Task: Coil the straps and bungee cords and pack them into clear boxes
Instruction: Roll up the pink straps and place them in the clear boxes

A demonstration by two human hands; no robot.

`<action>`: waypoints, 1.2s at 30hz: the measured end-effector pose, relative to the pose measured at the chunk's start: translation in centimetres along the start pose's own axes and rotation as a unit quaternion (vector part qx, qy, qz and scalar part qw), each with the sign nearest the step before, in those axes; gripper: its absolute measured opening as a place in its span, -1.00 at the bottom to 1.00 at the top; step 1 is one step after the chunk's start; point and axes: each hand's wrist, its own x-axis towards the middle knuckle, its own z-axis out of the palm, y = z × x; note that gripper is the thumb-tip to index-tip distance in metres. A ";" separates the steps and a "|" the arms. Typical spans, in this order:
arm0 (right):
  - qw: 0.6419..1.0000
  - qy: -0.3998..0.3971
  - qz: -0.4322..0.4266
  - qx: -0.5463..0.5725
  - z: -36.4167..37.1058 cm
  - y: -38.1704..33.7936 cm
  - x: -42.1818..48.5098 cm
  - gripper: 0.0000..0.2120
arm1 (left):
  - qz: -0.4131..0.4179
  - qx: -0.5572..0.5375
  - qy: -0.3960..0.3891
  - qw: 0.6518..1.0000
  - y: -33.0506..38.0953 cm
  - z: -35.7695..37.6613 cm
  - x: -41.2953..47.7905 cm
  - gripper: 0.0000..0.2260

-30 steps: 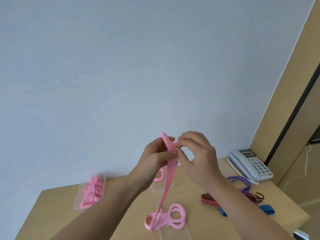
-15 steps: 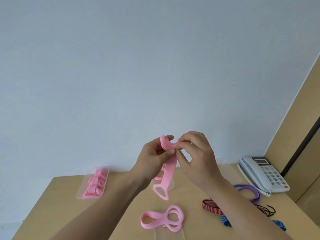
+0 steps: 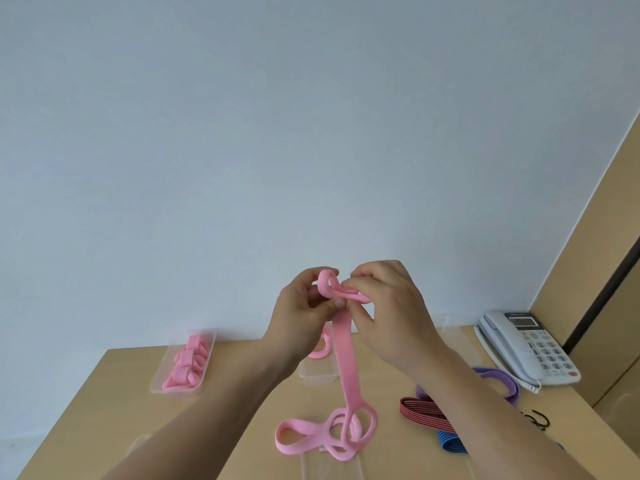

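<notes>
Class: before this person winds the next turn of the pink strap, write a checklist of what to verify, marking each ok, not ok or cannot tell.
1. Left hand and right hand both pinch the pink strap at its top loop: ok.
2. Strap fully coiled: not ok, most hangs down.
3. Hanging end free of the loose pink strap on the table: cannot tell, they overlap.
4. Room in the clear box behind the hands: cannot tell, mostly hidden.
</notes>
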 end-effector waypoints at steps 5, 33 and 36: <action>0.998 0.012 0.033 0.049 -0.4 0.3 0.2 -0.87 | -0.014 -0.045 -0.028 0.998 -0.2 0.1 -0.3 -0.75; 1.000 0.017 0.019 0.008 0.2 0.7 -3.5 -0.87 | -0.107 -0.134 -0.118 0.978 0.5 1.1 -0.9 -0.72; 0.999 0.009 0.030 0.033 -0.1 0.5 -3.6 -0.83 | -0.126 -0.113 -0.104 0.980 0.1 1.0 -0.7 -0.52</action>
